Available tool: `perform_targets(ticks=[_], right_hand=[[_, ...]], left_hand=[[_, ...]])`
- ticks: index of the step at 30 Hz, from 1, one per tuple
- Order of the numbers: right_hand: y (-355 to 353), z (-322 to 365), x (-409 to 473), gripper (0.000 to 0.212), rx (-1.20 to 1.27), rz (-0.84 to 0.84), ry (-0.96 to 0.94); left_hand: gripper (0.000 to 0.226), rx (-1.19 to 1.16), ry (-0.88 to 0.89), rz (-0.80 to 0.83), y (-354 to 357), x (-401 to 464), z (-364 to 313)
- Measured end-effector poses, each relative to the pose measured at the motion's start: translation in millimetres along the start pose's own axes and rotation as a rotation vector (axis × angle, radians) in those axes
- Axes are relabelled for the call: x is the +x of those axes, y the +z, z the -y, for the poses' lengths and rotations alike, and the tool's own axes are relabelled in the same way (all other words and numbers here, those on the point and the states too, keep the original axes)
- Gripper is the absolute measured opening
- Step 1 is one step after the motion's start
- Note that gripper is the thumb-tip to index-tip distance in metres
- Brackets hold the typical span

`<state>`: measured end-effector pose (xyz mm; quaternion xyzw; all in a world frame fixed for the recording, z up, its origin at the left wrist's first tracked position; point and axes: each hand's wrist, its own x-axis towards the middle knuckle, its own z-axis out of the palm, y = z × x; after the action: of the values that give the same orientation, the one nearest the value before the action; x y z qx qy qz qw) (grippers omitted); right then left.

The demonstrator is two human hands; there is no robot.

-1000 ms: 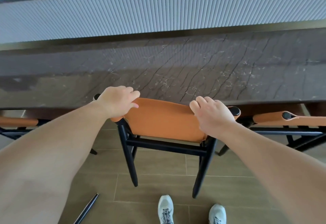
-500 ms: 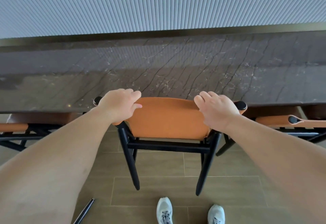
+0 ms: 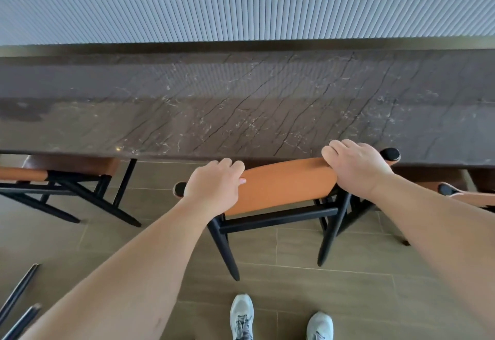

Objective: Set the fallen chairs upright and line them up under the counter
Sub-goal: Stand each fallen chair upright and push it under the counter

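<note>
Both forearms are bare, no sleeves in view, and nothing is worn on the left hand [image 3: 214, 187] or right hand [image 3: 356, 168]; below them, two pale grey lace-up trainers [image 3: 242, 315] with white soles

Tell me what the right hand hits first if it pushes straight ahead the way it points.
Probably the counter edge: the right hand grips the chair back right beside it, though depth is unclear.
</note>
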<state>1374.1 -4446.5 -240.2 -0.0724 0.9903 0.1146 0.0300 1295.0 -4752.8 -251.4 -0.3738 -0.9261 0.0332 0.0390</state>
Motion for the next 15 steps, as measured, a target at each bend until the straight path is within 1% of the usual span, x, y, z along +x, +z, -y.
perform_targets(ticks=[5, 10, 15], right_hand=[[7, 3, -15, 0.029, -0.023, 0.023, -0.021], [10, 5, -28, 0.031, -0.008, 0.004, -0.061], [16, 7, -43, 0.03, -0.01, 0.028, -0.084]], left_hand=[[0.019, 0.024, 0.021, -0.017, -4, -11, -6], [0.017, 0.035, 0.053, -0.015, -7, -14, -10], [0.02, 0.039, 0.167, -0.033, -12, -12, -11]])
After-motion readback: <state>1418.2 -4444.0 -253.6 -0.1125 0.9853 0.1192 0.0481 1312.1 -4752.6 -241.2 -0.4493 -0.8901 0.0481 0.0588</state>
